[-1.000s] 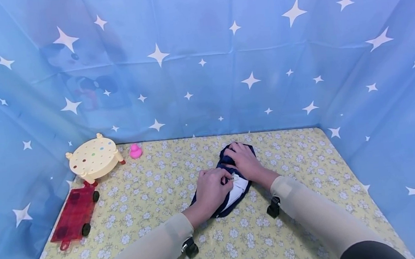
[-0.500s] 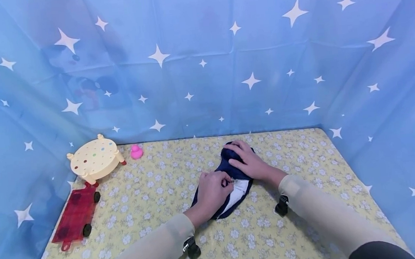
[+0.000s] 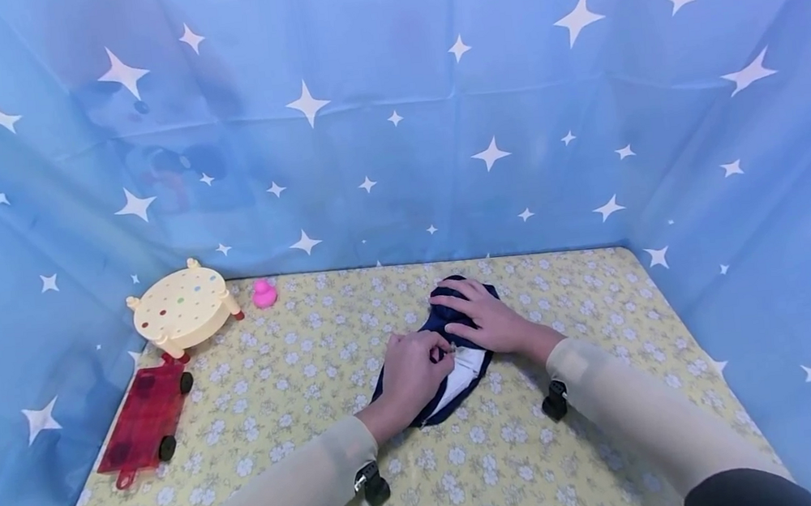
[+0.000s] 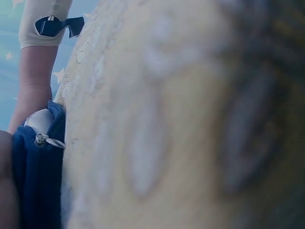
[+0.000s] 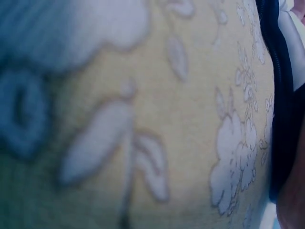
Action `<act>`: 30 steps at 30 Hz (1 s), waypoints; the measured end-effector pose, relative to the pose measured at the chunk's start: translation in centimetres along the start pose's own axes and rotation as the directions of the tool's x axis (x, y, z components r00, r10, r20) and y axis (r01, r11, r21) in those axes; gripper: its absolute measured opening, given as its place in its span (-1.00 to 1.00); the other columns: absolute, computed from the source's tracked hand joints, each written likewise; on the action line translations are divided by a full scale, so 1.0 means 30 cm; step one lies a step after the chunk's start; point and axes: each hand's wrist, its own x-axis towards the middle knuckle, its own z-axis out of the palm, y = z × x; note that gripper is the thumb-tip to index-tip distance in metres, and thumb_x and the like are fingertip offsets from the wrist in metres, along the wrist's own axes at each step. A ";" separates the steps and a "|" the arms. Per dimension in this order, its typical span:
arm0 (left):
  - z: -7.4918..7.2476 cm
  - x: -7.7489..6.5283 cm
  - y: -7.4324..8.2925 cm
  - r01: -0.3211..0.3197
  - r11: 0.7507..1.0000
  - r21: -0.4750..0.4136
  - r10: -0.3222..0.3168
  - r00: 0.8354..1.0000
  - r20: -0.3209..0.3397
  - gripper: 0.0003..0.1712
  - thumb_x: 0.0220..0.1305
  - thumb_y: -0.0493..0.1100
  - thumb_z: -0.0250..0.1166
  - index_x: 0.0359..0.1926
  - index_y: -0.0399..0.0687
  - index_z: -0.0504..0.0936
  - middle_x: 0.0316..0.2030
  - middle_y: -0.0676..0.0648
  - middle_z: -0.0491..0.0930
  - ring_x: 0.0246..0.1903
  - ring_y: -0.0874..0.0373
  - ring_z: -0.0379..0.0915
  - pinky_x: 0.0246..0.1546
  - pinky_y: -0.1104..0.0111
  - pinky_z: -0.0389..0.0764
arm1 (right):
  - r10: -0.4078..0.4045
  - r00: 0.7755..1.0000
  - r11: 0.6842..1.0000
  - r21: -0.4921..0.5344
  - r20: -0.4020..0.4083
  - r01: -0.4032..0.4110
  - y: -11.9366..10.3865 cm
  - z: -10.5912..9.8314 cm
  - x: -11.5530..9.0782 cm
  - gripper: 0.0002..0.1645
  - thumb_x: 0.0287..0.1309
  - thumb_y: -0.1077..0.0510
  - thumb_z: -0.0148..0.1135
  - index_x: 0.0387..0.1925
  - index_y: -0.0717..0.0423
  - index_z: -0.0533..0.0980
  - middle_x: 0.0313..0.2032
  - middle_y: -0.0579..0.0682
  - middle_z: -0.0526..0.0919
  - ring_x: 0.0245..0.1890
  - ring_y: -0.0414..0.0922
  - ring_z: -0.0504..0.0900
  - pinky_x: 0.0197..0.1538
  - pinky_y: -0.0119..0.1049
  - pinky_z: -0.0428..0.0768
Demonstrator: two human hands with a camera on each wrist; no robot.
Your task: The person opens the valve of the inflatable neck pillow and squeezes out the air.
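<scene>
A navy cloth case (image 3: 439, 319) with a zip lies on the table, partly unzipped along one side. White material (image 3: 466, 368) shows through the opening. My left hand (image 3: 411, 373) pinches the navy edge beside the opening, thumb and forefinger together. On the far end of the case rests my right hand (image 3: 491, 320), its fingers spread over the top. In the left wrist view, a metal zip pull (image 4: 53, 141) hangs on the navy cloth. The right wrist view catches the dark zip edge (image 5: 283, 119) at its right side. Both palms hide parts of the case.
At the left are a cream toy table (image 3: 183, 307) with coloured dots and a red see-through toy cart (image 3: 144, 417) with black wheels. A pink duck-like toy (image 3: 264, 293) stands near the back edge. A flowered cloth (image 3: 305, 425) covers the table; starry blue curtains (image 3: 395, 148) surround it.
My right hand has drawn back slightly from the opening and its fingers now lie spread on the far end. The left hand keeps its pinch in nearly the same place.
</scene>
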 end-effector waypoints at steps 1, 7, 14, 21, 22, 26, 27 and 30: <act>0.000 0.000 -0.001 -0.001 1.000 0.000 0.001 1.000 -0.001 -0.96 0.39 -0.05 0.52 -0.18 0.20 0.87 -0.43 0.30 0.63 -0.42 0.41 0.48 -0.10 0.21 0.42 | 0.002 1.000 1.000 -0.003 0.000 -0.002 0.000 0.001 0.000 -0.31 0.68 -0.16 0.18 0.67 -0.15 0.37 0.70 0.18 0.17 0.67 0.32 0.08 0.51 0.52 0.19; -0.003 0.001 0.000 0.004 1.000 0.013 -0.004 1.000 -0.001 -0.96 0.37 -0.06 0.54 -0.18 0.21 0.87 -0.41 0.29 0.64 -0.41 0.40 0.50 -0.10 0.21 0.44 | 0.011 1.000 1.000 -0.018 -0.008 -0.011 -0.004 0.001 0.002 -0.33 0.66 -0.17 0.22 0.63 -0.13 0.43 0.67 0.18 0.22 0.65 0.31 0.13 0.50 0.50 0.23; -0.004 0.004 0.002 0.016 1.000 0.011 -0.016 1.000 -0.013 -0.93 0.32 -0.09 0.57 -0.20 0.21 0.87 -0.42 0.28 0.65 -0.40 0.37 0.52 -0.09 0.19 0.46 | 0.010 1.000 0.999 -0.048 0.003 -0.010 -0.007 -0.001 0.011 -0.35 0.65 -0.19 0.23 0.60 -0.13 0.47 0.66 0.18 0.24 0.64 0.31 0.14 0.49 0.49 0.26; 0.005 0.005 0.000 0.018 1.000 0.022 -0.017 1.000 -0.010 -0.95 0.32 -0.08 0.54 -0.22 0.22 0.85 -0.42 0.29 0.64 -0.39 0.38 0.52 -0.08 0.19 0.46 | 0.014 1.000 0.998 -0.057 0.006 -0.014 -0.002 0.002 0.010 -0.35 0.63 -0.19 0.26 0.58 -0.13 0.49 0.65 0.17 0.27 0.64 0.29 0.16 0.51 0.45 0.26; 0.005 0.005 -0.001 0.016 1.000 0.022 -0.016 1.000 -0.013 -0.95 0.33 -0.09 0.54 -0.22 0.23 0.85 -0.42 0.30 0.64 -0.40 0.38 0.52 -0.08 0.19 0.46 | 0.013 1.000 0.998 -0.061 0.005 -0.012 0.000 0.003 0.010 -0.35 0.63 -0.20 0.27 0.58 -0.14 0.50 0.65 0.17 0.27 0.64 0.28 0.17 0.51 0.45 0.26; 0.006 0.004 0.000 0.013 1.000 0.022 -0.013 1.000 -0.019 -0.93 0.32 -0.11 0.53 -0.24 0.24 0.85 -0.44 0.29 0.63 -0.41 0.38 0.52 -0.07 0.19 0.48 | 0.010 1.000 0.998 -0.065 0.004 -0.010 0.007 0.009 0.011 -0.36 0.62 -0.20 0.28 0.57 -0.16 0.50 0.65 0.16 0.28 0.63 0.28 0.19 0.50 0.45 0.28; 0.006 0.005 0.000 0.013 1.000 0.023 -0.013 1.000 -0.021 -0.92 0.30 -0.12 0.54 -0.24 0.24 0.85 -0.44 0.29 0.63 -0.41 0.38 0.52 -0.07 0.19 0.48 | 0.012 1.000 0.998 -0.064 0.004 -0.011 0.007 0.010 0.011 -0.36 0.62 -0.19 0.28 0.57 -0.16 0.51 0.64 0.16 0.28 0.63 0.28 0.19 0.50 0.45 0.28; 0.005 0.004 -0.001 0.012 1.000 0.027 -0.011 1.000 -0.019 -0.92 0.32 -0.11 0.52 -0.22 0.24 0.85 -0.43 0.29 0.63 -0.41 0.38 0.52 -0.08 0.20 0.47 | 0.019 1.000 0.998 -0.067 0.009 -0.018 0.005 0.009 0.012 -0.37 0.61 -0.18 0.29 0.57 -0.16 0.51 0.64 0.16 0.29 0.63 0.28 0.20 0.51 0.43 0.28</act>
